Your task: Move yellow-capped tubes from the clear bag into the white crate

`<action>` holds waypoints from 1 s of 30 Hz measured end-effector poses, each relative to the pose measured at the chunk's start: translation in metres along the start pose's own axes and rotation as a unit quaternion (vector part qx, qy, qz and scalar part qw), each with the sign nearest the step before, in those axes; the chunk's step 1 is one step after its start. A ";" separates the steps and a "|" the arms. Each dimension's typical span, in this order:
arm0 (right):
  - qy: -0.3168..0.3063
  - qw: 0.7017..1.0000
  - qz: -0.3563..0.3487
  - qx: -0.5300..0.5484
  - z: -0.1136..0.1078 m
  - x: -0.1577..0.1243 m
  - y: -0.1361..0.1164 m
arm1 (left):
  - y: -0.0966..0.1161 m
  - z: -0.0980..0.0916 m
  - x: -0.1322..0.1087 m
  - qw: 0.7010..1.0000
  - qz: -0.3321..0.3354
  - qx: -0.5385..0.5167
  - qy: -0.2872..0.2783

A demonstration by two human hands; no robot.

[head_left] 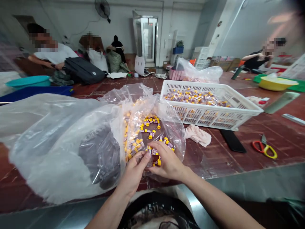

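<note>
My left hand (pixel 134 170) and my right hand (pixel 166 159) meet at the near edge of a clear plastic bag (pixel 140 127), which lies open on the table. Their fingers curl towards each other among small yellow-capped tubes (pixel 150 127) with purple bands. My left fingers seem to pinch the bag's film. My right fingertips rest on or among the tubes, and I cannot tell if they grip one. More tubes line the bag's inner fold. A larger, crumpled plastic sheet (pixel 59 149) spreads to the left.
A white slotted crate (pixel 205 116) full of tubes stands on the red-brown table (pixel 240 159) to the right. Nearby lie a pink cloth (pixel 197 135), a black flat object (pixel 232 140) and red-and-yellow scissors (pixel 264 148). Co-workers (pixel 51 52) (pixel 257 60) sit farther off.
</note>
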State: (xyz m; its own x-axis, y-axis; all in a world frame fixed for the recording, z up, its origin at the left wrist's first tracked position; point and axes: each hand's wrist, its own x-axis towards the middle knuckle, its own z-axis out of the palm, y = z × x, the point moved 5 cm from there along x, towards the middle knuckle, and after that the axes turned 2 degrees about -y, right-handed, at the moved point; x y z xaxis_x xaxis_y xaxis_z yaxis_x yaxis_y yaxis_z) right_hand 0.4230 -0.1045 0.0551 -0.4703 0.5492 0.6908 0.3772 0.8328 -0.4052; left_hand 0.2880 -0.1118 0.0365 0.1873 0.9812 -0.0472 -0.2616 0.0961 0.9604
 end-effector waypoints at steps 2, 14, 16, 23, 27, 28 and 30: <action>0.034 0.998 0.016 -0.056 -0.033 0.007 0.017 | -0.001 0.000 0.011 0.999 -0.013 0.041 -0.014; -0.072 0.951 0.067 -0.293 -0.117 0.112 0.155 | -0.003 -0.061 0.039 0.995 -0.068 -0.012 0.070; -0.217 0.949 0.049 -0.223 -0.034 0.114 0.154 | 0.000 -0.070 0.043 0.995 -0.045 0.011 0.088; -0.281 0.943 0.085 -0.154 0.060 0.119 0.185 | 0.004 -0.100 0.046 0.988 -0.008 0.038 0.149; -0.184 0.971 0.124 -0.084 0.021 0.112 0.164 | -0.001 -0.100 0.045 0.989 -0.035 -0.008 0.140; -0.142 0.980 0.139 -0.029 0.013 0.108 0.153 | -0.001 -0.096 0.047 0.991 -0.039 -0.018 0.131; -0.076 0.979 0.166 0.095 0.007 0.097 0.128 | 0.001 -0.085 0.052 0.993 -0.038 -0.040 0.102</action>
State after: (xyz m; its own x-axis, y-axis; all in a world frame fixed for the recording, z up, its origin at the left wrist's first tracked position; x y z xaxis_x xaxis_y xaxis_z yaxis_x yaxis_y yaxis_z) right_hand 0.4200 0.0564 0.0662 -0.4658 0.7837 0.4109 0.3818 0.5969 -0.7056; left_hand 0.2170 -0.0465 0.0118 0.0152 0.9833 -0.1811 -0.3294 0.1760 0.9276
